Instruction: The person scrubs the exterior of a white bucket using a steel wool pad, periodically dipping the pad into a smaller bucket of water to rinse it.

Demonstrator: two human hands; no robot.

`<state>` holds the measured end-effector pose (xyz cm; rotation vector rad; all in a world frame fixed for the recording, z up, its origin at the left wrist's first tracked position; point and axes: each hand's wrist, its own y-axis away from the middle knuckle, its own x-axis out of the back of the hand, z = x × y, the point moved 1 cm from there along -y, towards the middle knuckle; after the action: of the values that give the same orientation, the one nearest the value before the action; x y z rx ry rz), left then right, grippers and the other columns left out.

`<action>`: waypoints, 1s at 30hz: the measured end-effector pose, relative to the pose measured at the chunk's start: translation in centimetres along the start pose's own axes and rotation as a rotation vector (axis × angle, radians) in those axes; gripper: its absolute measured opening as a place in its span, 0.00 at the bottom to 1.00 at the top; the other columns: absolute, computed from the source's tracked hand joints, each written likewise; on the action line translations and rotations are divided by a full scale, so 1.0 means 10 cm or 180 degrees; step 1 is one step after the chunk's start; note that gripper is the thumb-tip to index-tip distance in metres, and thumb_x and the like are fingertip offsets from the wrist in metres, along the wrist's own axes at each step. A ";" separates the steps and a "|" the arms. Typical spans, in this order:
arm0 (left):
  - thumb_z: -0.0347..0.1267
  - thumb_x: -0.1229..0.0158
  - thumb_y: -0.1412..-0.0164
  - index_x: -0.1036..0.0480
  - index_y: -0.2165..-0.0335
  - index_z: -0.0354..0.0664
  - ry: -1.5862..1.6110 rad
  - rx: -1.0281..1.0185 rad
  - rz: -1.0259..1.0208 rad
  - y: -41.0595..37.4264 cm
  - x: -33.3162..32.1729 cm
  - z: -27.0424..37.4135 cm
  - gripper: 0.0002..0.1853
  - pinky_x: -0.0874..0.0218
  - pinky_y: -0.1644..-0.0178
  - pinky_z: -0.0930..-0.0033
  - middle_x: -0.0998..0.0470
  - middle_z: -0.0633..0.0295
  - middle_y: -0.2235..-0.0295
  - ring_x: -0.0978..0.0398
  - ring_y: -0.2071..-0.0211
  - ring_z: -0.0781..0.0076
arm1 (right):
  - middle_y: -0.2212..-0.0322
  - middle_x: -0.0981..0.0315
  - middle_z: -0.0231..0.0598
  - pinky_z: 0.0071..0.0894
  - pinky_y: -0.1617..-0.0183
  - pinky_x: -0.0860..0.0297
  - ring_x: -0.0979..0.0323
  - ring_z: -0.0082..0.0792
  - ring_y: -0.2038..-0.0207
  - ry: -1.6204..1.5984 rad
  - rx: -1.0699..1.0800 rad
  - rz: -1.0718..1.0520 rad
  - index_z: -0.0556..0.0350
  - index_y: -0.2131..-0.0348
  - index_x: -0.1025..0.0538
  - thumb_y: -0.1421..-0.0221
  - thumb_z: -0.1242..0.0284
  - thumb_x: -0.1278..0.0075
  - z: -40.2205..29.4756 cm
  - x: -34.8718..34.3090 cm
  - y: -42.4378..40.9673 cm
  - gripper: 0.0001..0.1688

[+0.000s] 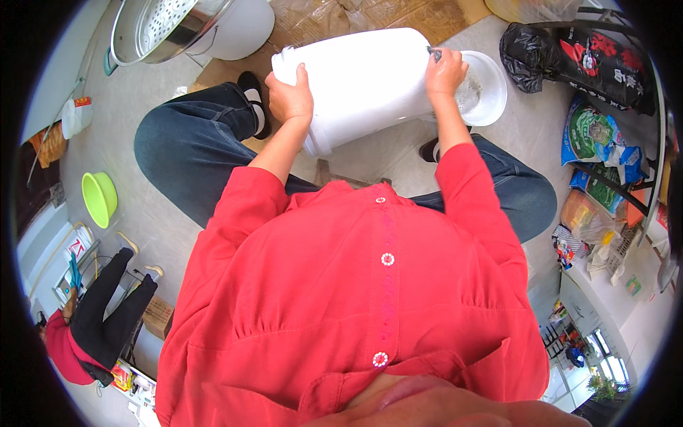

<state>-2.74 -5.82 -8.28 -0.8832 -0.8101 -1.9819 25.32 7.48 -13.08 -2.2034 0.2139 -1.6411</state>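
Note:
A large white plastic bucket (368, 80) lies on its side between my knees. My left hand (292, 96) grips its rim end, the thumb spread over the outside. At the other end, my right hand (447, 72) has its fingers closed on a dark scouring pad (437, 54), held against the bucket's base edge. Just beyond that hand stands a white basin (496, 91) with foamy water in it, partly hidden by the hand and the bucket.
Flattened cardboard (368, 18) lies ahead. A metal steamer pot (181, 32) and a white bucket (245, 32) stand front left, a green basin (100, 200) at left. Bags, one black plastic (528, 56), line the right side. Another person (101, 315) stands at lower left.

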 end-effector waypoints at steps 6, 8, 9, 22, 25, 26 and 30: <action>0.54 0.38 0.47 0.34 0.52 0.38 0.0151 -0.0038 0.0028 0.02 -0.01 -0.10 0.35 0.34 0.53 0.48 0.22 0.45 0.59 0.24 0.58 0.42 | 0.66 0.28 0.38 0.45 0.54 0.38 0.33 0.48 0.59 -0.0435 0.0394 -0.0319 0.45 0.66 0.22 0.59 0.75 0.38 -0.47 0.11 0.35 0.16; 0.54 0.38 0.47 0.34 0.52 0.38 0.0117 -0.0059 0.0079 0.00 -0.02 -0.08 0.35 0.34 0.54 0.48 0.22 0.45 0.60 0.24 0.58 0.42 | 0.65 0.28 0.38 0.46 0.54 0.37 0.33 0.49 0.60 -0.0637 0.0492 -0.0239 0.45 0.66 0.22 0.60 0.75 0.37 -0.46 0.13 0.31 0.17; 0.54 0.38 0.47 0.34 0.52 0.38 0.0084 -0.0080 0.0085 0.01 -0.02 -0.09 0.35 0.34 0.54 0.48 0.22 0.45 0.60 0.24 0.58 0.41 | 0.64 0.29 0.39 0.47 0.55 0.36 0.34 0.50 0.60 -0.0377 0.0253 -0.0174 0.47 0.66 0.22 0.59 0.74 0.38 -0.35 0.10 0.17 0.15; 0.53 0.39 0.46 0.35 0.51 0.40 0.0074 -0.0087 0.0073 0.10 0.00 -0.08 0.35 0.35 0.53 0.47 0.22 0.44 0.58 0.24 0.57 0.41 | 0.67 0.28 0.42 0.49 0.55 0.35 0.33 0.51 0.61 0.0019 0.0012 -0.0289 0.52 0.67 0.22 0.55 0.76 0.45 -0.25 -0.08 -0.34 0.10; 0.53 0.39 0.46 0.34 0.51 0.40 0.0052 -0.0061 0.0076 0.04 -0.05 -0.08 0.34 0.35 0.54 0.47 0.23 0.44 0.58 0.24 0.58 0.41 | 0.66 0.28 0.44 0.50 0.56 0.35 0.34 0.52 0.61 0.0066 0.0116 -0.0253 0.54 0.70 0.23 0.55 0.76 0.46 -0.31 -0.17 -0.43 0.07; 0.53 0.39 0.46 0.34 0.51 0.40 0.0048 -0.0027 0.0076 0.04 -0.04 -0.09 0.34 0.35 0.54 0.47 0.22 0.44 0.59 0.24 0.58 0.41 | 0.66 0.28 0.44 0.51 0.58 0.35 0.34 0.52 0.62 -0.0080 0.0323 -0.0206 0.53 0.71 0.23 0.55 0.77 0.47 -0.43 -0.20 -0.29 0.06; 0.53 0.39 0.47 0.34 0.51 0.40 0.0107 -0.0030 0.0135 0.07 -0.04 -0.12 0.34 0.34 0.54 0.47 0.22 0.44 0.59 0.24 0.58 0.42 | 0.66 0.29 0.40 0.46 0.57 0.33 0.33 0.49 0.61 -0.0641 0.0789 -0.0757 0.49 0.68 0.22 0.59 0.77 0.42 -0.91 0.08 0.06 0.13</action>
<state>-2.29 -6.96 -9.12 -0.8633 -0.7574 -1.9601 16.98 4.69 -10.41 -2.2452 -0.3015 -1.4535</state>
